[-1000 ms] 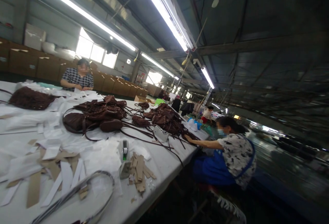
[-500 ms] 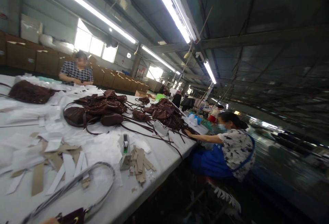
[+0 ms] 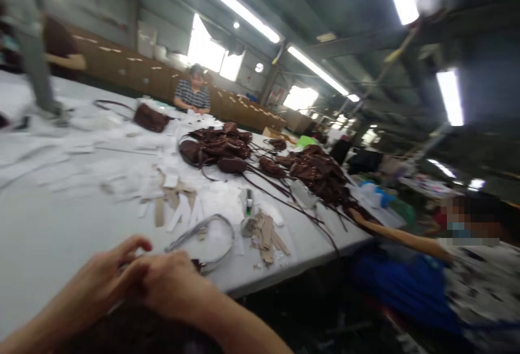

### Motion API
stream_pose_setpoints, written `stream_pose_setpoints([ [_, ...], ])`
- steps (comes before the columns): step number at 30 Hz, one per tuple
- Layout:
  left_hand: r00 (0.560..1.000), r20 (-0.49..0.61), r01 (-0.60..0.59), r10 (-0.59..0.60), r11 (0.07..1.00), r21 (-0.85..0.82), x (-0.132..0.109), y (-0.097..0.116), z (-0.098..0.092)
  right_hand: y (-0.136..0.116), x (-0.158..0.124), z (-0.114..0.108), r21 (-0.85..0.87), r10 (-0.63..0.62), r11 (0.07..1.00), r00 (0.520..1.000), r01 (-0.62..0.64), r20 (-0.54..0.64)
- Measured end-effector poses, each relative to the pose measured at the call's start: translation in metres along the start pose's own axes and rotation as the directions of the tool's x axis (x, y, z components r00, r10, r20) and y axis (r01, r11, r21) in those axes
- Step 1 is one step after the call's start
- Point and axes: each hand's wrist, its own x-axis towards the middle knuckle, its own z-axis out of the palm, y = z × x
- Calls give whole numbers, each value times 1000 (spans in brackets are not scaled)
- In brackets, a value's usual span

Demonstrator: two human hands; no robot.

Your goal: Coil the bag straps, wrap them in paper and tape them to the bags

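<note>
At the lower left my left hand [image 3: 108, 272] and my right hand [image 3: 174, 283] meet, fingers bent and pressed together. Whatever they pinch is hidden behind the fingers and blurred. Under them, between my forearms, lies a dark brown mass [image 3: 134, 329], its shape hard to make out. Just beyond my right hand a grey strap [image 3: 227, 229] loops on the white table [image 3: 49, 213], joined to a small dark piece [image 3: 197, 264] beside the knuckles.
A tape dispenser [image 3: 247, 210] stands near cardboard strips [image 3: 266, 235]. Farther back lie brown bags [image 3: 231, 145] with long straps, and another bag pile [image 3: 317, 169]. A co-worker [image 3: 475, 272] reaches in at right; another person [image 3: 193, 91] sits across. A grey post [image 3: 34, 56] rises at left.
The view has swung left and down, so the table things appear farther right. Both my hands have come into sight over the dark brown mass; before, barely a fingertip showed.
</note>
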Motion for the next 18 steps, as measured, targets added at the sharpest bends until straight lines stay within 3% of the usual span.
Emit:
stream_pose_setpoints([
  [1,999,-43,-13,10,998,-61,0,7,-3,-2,4,-8,77,10,997,1000,-8,-29],
  [2,984,-179,-56,27,986,-160,2,14,-3,-4,8,-14,160,49,986,997,-40,-53],
  [4,923,-384,-141,-23,908,-394,11,26,0,-7,17,-17,331,111,941,989,-74,-94],
  [7,852,-506,-201,-135,808,-554,24,32,6,-6,21,-9,405,211,905,964,-130,-162],
  [9,895,-447,-197,-8,890,-411,25,31,4,-1,19,-7,310,209,939,964,-150,-164],
  [11,965,-202,-197,170,973,-122,21,33,-5,5,18,-15,198,132,974,984,-106,-120],
  [13,973,52,-228,225,971,69,18,44,-14,8,22,-35,205,35,979,997,-20,-70],
  [14,968,86,-244,237,967,74,19,53,-18,6,26,-47,256,4,967,998,12,-61],
  [16,953,-48,-301,298,951,-66,25,75,-20,-2,36,-73,386,-4,922,997,35,-80],
  [18,895,-308,-407,321,872,-274,34,95,-16,-12,46,-93,478,46,878,989,26,-139],
])
